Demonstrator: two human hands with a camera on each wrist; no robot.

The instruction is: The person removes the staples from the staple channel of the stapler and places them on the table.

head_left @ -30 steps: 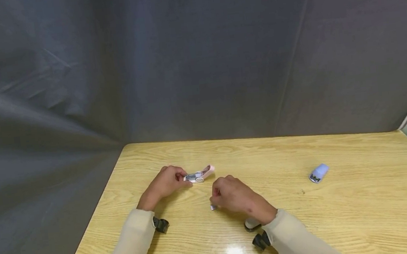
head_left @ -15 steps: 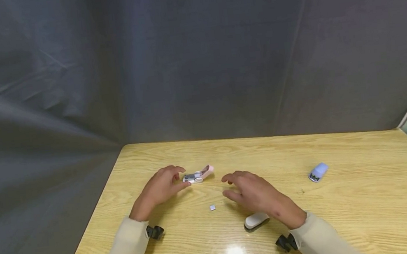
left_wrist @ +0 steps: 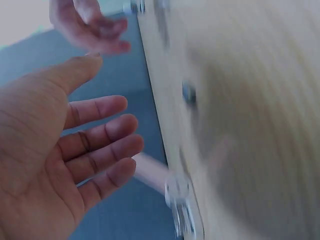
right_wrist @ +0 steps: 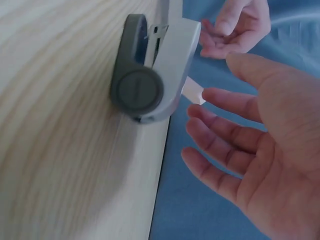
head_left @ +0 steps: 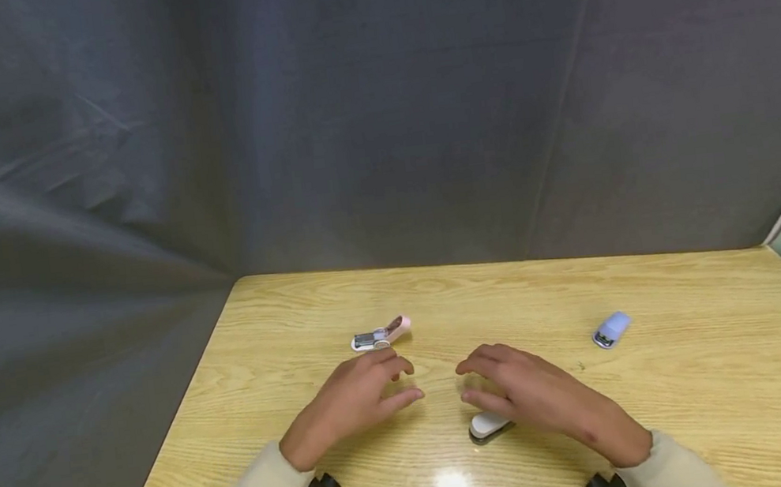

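Note:
Both hands hover over the wooden table with fingers spread and slightly bent, holding nothing. My left hand (head_left: pixel 353 398) is in front of the pink-and-white stapler (head_left: pixel 372 339), whose top arm is swung up, its metal magazine exposed. A small pale square piece (left_wrist: pixel 189 92) lies on the table, seen blurred in the left wrist view and hidden behind the left hand in the head view. My right hand (head_left: pixel 530 387) is over a grey-and-white stapler (right_wrist: pixel 175 65), partly covering it in the head view. The right wrist view shows that stapler's dark base and round hinge.
A blue stapler (head_left: pixel 612 330) lies farther right on the table (head_left: pixel 698 386). A dark sheet (head_left: pixel 384 117) hangs along the back and left edges of the table.
The right hand has let go of the small square piece and drawn back to the right. The left hand has left the pink-and-white stapler, moving nearer and to the right.

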